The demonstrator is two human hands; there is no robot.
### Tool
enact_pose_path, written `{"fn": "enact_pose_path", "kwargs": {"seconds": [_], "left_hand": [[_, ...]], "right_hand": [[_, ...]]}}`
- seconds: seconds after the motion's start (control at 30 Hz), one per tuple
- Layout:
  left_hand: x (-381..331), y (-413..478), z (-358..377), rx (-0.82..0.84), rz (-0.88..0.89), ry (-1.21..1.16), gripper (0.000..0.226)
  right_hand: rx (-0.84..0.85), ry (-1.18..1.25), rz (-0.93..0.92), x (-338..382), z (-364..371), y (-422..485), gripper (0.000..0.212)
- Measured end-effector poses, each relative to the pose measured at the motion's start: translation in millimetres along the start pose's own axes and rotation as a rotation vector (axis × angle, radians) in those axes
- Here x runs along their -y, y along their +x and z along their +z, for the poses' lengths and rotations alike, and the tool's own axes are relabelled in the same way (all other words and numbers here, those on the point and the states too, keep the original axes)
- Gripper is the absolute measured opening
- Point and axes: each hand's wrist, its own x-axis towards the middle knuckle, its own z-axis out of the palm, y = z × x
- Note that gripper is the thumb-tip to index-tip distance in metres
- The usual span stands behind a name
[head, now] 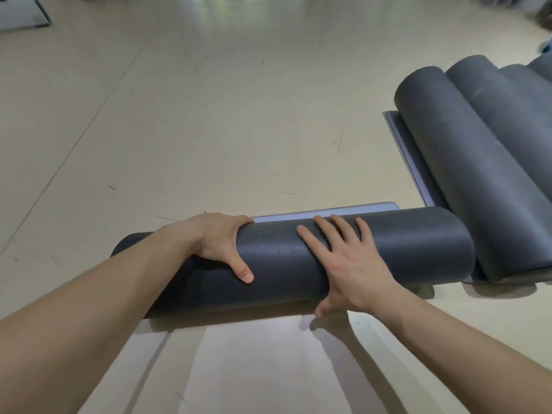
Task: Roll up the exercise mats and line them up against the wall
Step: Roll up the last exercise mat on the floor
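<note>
A dark grey rolled mat [283, 264] lies crosswise on the beige floor [179, 130] right in front of the person, with a pale grey strip of its loose end [328, 211] showing flat on the floor along its far side. The left hand [221, 246] grips the roll near its middle, fingers curled over the far side and out of sight, thumb pressed against the near face. The right hand [349, 264] lies flat on top, its four fingers straight and slightly spread, its thumb pointing down the near side; it holds nothing. The roll's right end sits just beside a row of rolled mats [466, 162] that lie side by side, running away to the upper right. A flat mat [21, 13] lies far off at the upper left, blurred.
</note>
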Motion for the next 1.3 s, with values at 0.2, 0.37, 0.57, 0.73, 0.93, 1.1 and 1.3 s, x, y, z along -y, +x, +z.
{"fn": "enact_pose_path", "kwargs": {"seconds": [0.2, 0.37, 0.57, 0.73, 0.93, 1.1, 1.3], "left_hand": [[-17, -16, 57, -0.415, 0.061, 0.432, 0.141], [-4, 12, 1, -0.262, 0.092, 0.254, 0.138], [-13, 18, -12, -0.153, -0.014, 0.078, 0.125], [-43, 10, 10, -0.108, -0.162, -0.235, 0.116], [-100, 0, 44, -0.266, -0.252, -0.094, 0.117], [-128, 1, 45, -0.199, -0.172, -0.296, 0.109], [-117, -33, 107, 0.034, -0.001, -0.977, 0.076]], "right_hand": [[0.086, 0.08, -0.037, -22, -32, 45, 0.136], [-0.098, 0.066, 0.161, -2, -4, 26, 0.121], [-0.303, 0.108, 0.1, -28, 23, 30, 0.091], [-0.303, 0.419, 0.424, -33, 25, 21, 0.082], [-0.273, 1.154, 0.689, 18, 44, -26, 0.071], [-0.081, 1.631, 0.824, 22, 38, -36, 0.082], [-0.118, 1.65, 0.766, -36, 23, -46, 0.035]]}}
